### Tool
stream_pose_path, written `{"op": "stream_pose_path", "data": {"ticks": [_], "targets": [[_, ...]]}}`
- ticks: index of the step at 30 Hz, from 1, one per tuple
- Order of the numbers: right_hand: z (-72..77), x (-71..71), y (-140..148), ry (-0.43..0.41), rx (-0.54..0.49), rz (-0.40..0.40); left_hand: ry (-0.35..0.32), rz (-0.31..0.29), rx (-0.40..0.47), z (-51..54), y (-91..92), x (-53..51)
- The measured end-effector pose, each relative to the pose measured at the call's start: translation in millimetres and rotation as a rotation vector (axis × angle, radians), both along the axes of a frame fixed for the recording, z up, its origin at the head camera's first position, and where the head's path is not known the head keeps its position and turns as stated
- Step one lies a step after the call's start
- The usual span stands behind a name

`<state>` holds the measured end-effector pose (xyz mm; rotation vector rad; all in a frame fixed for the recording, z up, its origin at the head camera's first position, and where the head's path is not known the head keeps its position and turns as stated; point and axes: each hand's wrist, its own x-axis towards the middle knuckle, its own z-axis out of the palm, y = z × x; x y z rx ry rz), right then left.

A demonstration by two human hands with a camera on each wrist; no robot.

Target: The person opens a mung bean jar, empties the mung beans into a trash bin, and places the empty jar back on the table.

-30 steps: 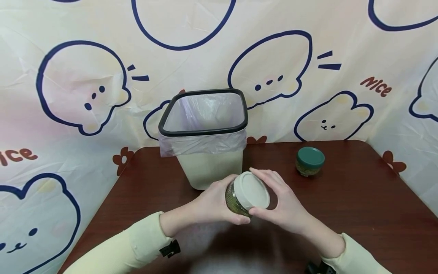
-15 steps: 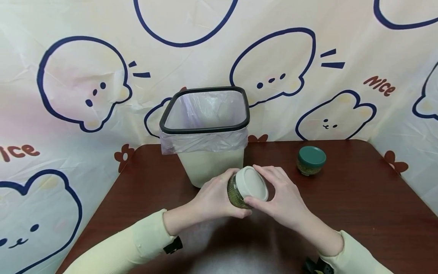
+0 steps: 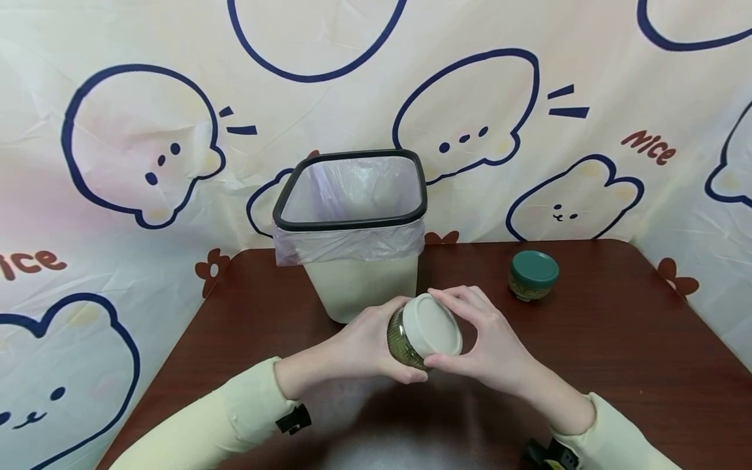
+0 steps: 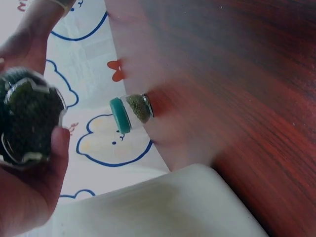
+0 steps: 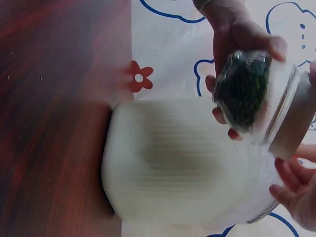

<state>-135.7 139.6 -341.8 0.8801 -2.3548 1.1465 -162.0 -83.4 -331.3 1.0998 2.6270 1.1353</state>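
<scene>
A clear glass jar [image 3: 402, 339] with dark green, grainy contents is held up above the table, tilted to the right. My left hand [image 3: 365, 346] grips its glass body, thumb on the near side. On top sits a pale grey-white lid [image 3: 436, 325], and my right hand [image 3: 490, 346] pinches that lid's rim between thumb and fingers. From the right wrist view, the green contents [image 5: 244, 89] are heaped toward the jar's base, and the lid [image 5: 296, 116] is on the mouth. A second jar with a green lid [image 3: 534, 269] stands upright on the table to the right.
Behind the hands stands a cream waste bin [image 3: 367, 284] with a black rim [image 3: 352, 226] and a thin translucent bag [image 3: 352, 244] folded over its edge. The dark reddish wood table [image 3: 617, 339] meets a cartoon-printed cloth [image 3: 329, 39] at the back.
Both hands and the jar shift slightly within the view, up and then back down, along with small camera motion. The grip on jar and lid looks the same.
</scene>
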Motion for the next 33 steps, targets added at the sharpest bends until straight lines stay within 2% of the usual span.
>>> {"op": "stream_pose_path", "data": {"ticks": [4,9,12,15,19,23,28,33], "targets": [[-0.2,-1.1,4,0.004,0.016,0.055,-0.021,-0.036,0.016,-0.9,-0.9,-1.9],[0.5,1.1,4,-0.089,0.028,0.057,-0.006,0.023,0.001,-2.3,-0.2,-0.4],[1.6,3.2,2,-0.099,0.057,0.012,0.013,0.073,-0.012,-3.0,1.0,0.6],[4.2,4.2,0,-0.063,0.109,-0.072,0.037,0.111,-0.017,-3.1,2.3,1.3],[6.8,5.0,-3,-0.015,0.184,-0.182,0.070,0.136,-0.028,-3.9,4.0,1.1],[7.7,5.5,-6,0.000,0.224,-0.243,0.073,0.144,-0.040,-3.3,5.2,1.1],[8.1,4.4,-8,-0.014,0.223,-0.260,0.063,0.146,-0.041,-0.9,6.2,1.2],[7.8,2.7,-7,-0.026,0.165,-0.209,0.061,0.140,-0.037,0.4,6.0,1.0]]}}
